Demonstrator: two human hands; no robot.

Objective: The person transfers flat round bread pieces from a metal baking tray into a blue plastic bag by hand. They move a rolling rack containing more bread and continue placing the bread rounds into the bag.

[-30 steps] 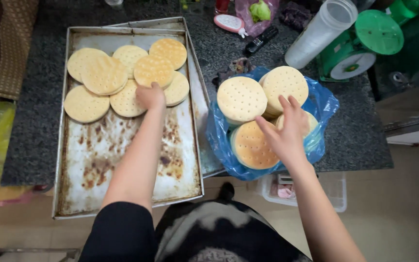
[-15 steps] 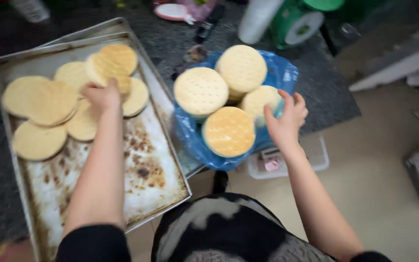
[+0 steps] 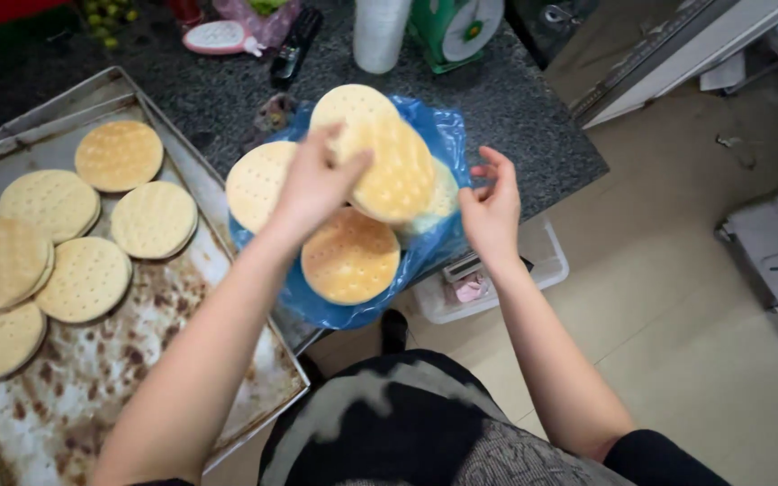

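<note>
On the dark granite counter (image 3: 515, 117), left hand (image 3: 317, 184) pinches a round flatbread (image 3: 398, 175) over the blue bag (image 3: 353, 310), right hand (image 3: 490, 209) beside it, fingers loosely apart; bag overhangs the edge, could slide off.

The flatbreads (image 3: 119, 155) were pale tan to golden, dotted with rows of small pricked holes. The plastic bag (image 3: 425, 256) was bright blue. The baking tray (image 3: 137, 360) was dull grey, blotched with rusty brown stains. The table (image 3: 524, 108) was dark speckled granite. The scale (image 3: 456, 27) was green with a white dial.
</note>
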